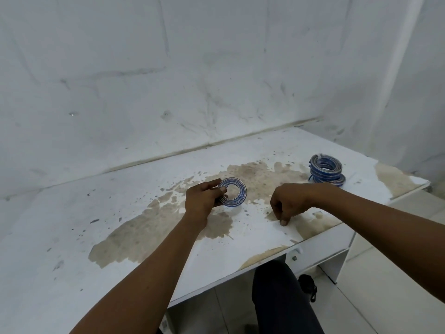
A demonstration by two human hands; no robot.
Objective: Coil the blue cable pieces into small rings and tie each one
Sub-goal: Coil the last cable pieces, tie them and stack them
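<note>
A small ring of blue and clear cable (237,192) is held upright just above the stained white table (72,225). My left hand (204,201) pinches the ring's left side between thumb and fingers. My right hand (289,203) is to the right of it, fingers curled down, one fingertip touching the table; I see nothing in it. A stack of coiled blue cable rings (326,171) lies at the table's far right, beyond my right wrist.
A scuffed white wall (216,68) runs behind the table and along its right side. The table's front edge runs diagonally near my knee (281,297). A dark object (308,285) lies on the tiled floor under the table.
</note>
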